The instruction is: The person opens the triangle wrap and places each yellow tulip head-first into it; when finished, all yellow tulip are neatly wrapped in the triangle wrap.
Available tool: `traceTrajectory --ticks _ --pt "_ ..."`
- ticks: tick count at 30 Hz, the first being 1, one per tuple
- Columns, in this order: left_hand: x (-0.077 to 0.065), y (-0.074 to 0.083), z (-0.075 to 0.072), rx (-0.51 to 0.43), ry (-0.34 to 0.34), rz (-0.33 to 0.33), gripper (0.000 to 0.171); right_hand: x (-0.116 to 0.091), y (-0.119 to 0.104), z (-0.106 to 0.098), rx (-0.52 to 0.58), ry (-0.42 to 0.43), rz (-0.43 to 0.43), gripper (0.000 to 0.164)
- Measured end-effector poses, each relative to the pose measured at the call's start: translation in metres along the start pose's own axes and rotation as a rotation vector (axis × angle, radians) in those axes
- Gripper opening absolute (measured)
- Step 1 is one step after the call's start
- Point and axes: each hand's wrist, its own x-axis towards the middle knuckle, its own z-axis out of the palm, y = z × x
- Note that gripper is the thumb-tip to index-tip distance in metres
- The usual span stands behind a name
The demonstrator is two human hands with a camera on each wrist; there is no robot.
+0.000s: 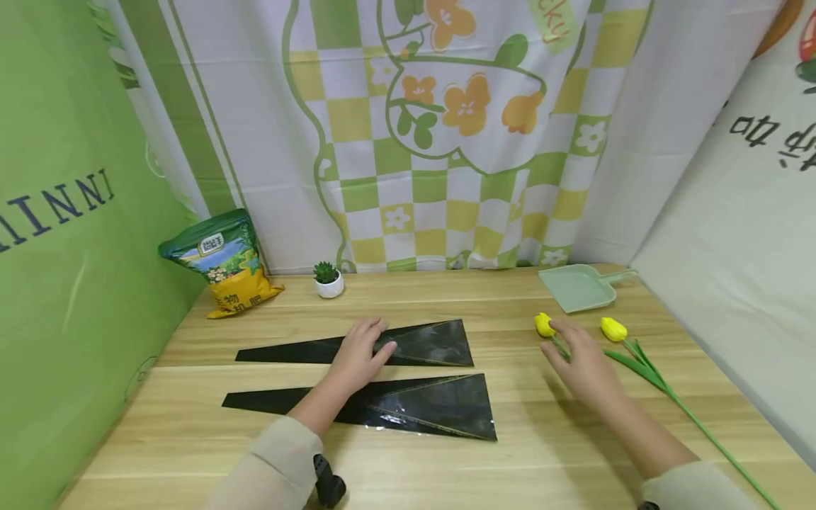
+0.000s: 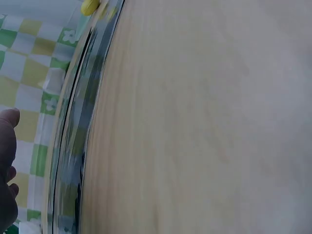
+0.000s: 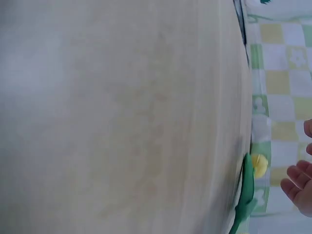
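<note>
Two long, tapered black flat sleeves with clear glossy fronts lie on the wooden table: a far one [image 1: 440, 341] and a near one [image 1: 446, 407]. My left hand [image 1: 358, 352] is over the far sleeve, fingers loosely bent; whether it touches the sleeve cannot be told. To the right, my right hand [image 1: 583, 368] hovers by a yellow tulip [image 1: 543, 324], partly hiding its stem. In the right wrist view, the fingers of that hand [image 3: 301, 185] are spread and grip nothing. A second yellow tulip [image 1: 613, 329] with a long green stem lies further right.
A pale green dustpan [image 1: 579, 287] lies at the back right. Along the back left stand a small potted succulent [image 1: 329, 282] and a green-and-yellow bag [image 1: 229, 265]. A checked curtain [image 1: 440, 219] hangs behind the table [image 1: 523, 453], with cloth walls at both sides.
</note>
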Motion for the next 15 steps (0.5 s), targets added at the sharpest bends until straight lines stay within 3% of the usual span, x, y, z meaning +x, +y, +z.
traceTrajectory --ticks 7,15 --pt "0.02 0.009 0.021 -0.07 -0.064 -0.011 0.045 -0.018 0.02 -0.016 0.047 -0.031 0.079 0.05" --pt "0.03 0.012 0.041 -0.096 -0.086 -0.029 0.039 -0.032 0.043 -0.034 0.062 -0.099 0.149 0.052"
